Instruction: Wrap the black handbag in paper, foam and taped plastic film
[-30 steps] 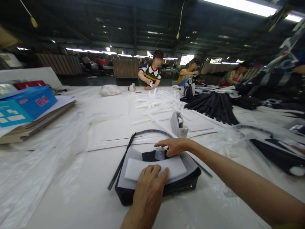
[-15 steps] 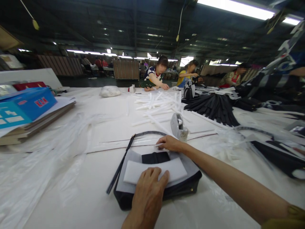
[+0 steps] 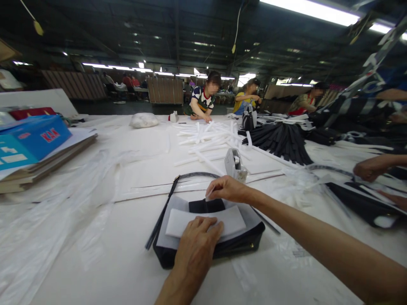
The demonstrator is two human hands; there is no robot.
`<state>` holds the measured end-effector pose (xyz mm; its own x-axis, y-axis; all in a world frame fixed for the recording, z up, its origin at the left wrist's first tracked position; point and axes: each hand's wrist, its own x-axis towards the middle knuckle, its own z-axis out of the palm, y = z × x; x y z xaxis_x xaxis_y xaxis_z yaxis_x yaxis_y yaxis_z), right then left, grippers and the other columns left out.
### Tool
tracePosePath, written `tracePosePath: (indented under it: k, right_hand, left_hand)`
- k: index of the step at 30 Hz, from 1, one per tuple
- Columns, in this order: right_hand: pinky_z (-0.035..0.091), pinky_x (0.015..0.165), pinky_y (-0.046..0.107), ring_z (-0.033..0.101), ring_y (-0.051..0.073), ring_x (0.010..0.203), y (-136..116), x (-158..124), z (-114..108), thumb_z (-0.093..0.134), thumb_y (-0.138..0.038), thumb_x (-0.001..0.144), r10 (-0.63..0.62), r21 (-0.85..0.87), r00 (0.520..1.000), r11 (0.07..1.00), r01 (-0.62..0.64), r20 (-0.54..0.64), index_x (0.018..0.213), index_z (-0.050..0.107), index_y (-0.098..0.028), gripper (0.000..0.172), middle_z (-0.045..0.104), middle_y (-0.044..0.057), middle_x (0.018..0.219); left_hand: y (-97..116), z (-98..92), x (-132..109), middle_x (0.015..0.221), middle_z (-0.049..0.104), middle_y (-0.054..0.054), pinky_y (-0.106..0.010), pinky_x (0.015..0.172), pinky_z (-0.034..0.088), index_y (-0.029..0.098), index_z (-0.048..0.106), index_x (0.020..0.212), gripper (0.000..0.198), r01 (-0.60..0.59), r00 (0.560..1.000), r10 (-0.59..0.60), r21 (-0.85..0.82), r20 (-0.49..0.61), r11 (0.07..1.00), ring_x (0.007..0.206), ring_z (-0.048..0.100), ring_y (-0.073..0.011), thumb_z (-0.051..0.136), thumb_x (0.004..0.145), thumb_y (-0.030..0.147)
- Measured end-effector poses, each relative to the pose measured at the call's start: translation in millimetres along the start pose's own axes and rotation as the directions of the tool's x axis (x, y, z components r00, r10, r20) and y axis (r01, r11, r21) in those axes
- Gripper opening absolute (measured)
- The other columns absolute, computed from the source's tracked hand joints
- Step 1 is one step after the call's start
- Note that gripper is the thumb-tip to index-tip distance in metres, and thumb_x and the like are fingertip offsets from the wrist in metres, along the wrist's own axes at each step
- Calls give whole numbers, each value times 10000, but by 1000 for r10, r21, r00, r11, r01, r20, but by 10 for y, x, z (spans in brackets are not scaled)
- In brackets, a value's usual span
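A black bag (image 3: pixel 237 249) lies on the white tabletop (image 3: pixel 98 262) directly in front of the person. The left hand (image 3: pixel 197 242) rests on it, its fingers loosely spread and laid over a white foam pad (image 3: pixel 233 219), gripping nothing. Beyond the pad, the right hand (image 3: pixel 229 189) pinches a small pale piece (image 3: pixel 209 194) between thumb and fingertips, above the bag's far side. A dark strap (image 3: pixel 163 212) runs along the bag's left and arches behind it.

Over to the left, crumpled clear plastic (image 3: pixel 79 203) spreads across the surface; to the right is a 2nd black bag (image 3: pixel 356 200), with another person's hand (image 3: pixel 370 168) just above it. A tape dispenser (image 3: pixel 234 166) stands a little past the right hand. At the left edge, a blue box (image 3: pixel 38 142) sits on a stack of boards (image 3: pixel 54 163).

Farther across, white strips (image 3: pixel 206 142) lie in a loose heap beside a fan of black strips (image 3: pixel 281 144), and a white bundle (image 3: pixel 143 120) lies to their left. At the far side are 3 people, 1 in a patterned top (image 3: pixel 203 101), leaning over the strips. Behind them, brown slatted panels (image 3: pixel 165 90) stand on the floor, and lit tubes (image 3: pixel 311 10) hang under a dark ceiling (image 3: pixel 111 25).
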<state>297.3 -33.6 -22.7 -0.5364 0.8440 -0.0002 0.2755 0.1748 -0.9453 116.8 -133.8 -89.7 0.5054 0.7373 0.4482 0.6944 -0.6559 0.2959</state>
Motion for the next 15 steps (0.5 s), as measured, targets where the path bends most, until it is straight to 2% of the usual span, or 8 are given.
tracePosePath:
  k: [2, 4, 7, 10, 13, 15]
  right_hand:
    - [529, 738, 273, 680, 165, 759, 1, -177, 67, 736, -314, 753, -66, -152, 998, 986, 68, 21, 821, 751, -172, 158, 749, 25, 797]
    - [516, 747, 256, 672, 150, 770, 29, -377, 139, 666, -254, 826, -160, -343, 987, 926, 161, 30, 848, 751, -198, 104, 743, 14, 818]
    - [494, 784, 258, 652, 147, 815, 77, -655, 232, 609, -233, 887, -308, -597, 951, 756, 270, 40, 875, 748, -227, 140, 725, 18, 849]
    - [482, 818, 295, 644, 163, 841, 108, -846, 302, 587, -223, 905, -385, -716, 921, 626, 310, 62, 897, 733, -224, 146, 718, 32, 855]
    - [484, 838, 319, 654, 173, 862, 147, -938, 374, 553, -205, 921, -438, -764, 897, 562, 317, 50, 909, 715, -212, 162, 724, 48, 866]
    - [493, 818, 326, 661, 180, 864, 175, -957, 423, 548, -206, 924, -462, -790, 887, 536, 297, 20, 903, 704, -203, 158, 730, 57, 876]
  left_hand:
    - [7, -35, 28, 1092, 706, 20, -352, 791, 534, 313, 657, 1080, 247, 31, 1000, -31, -77, 4, 997, 941, 621, -202, 599, 885, 173]
    - [21, -59, 44, 1026, 715, 18, -350, 791, 536, 295, 676, 1019, 193, 73, 997, -72, -112, 12, 991, 908, 630, -196, 611, 878, 180]
    - [45, -58, 31, 915, 703, -2, -361, 770, 534, 241, 661, 952, 121, 156, 988, -155, -78, 17, 985, 865, 633, -206, 622, 860, 175]
    - [52, -33, -4, 944, 693, -18, -356, 771, 545, 220, 609, 1051, 209, 210, 977, -211, -55, -17, 976, 872, 646, -200, 604, 850, 163]
    - [37, -7, -23, 1177, 669, -58, -371, 810, 565, 232, 550, 1212, 382, 106, 992, -105, 5, -63, 994, 961, 656, -207, 568, 847, 119]
    - [17, 11, -20, 1355, 586, -65, -397, 847, 571, 264, 543, 1256, 438, 4, 998, 0, 72, -63, 997, 1025, 651, -221, 537, 855, 87]
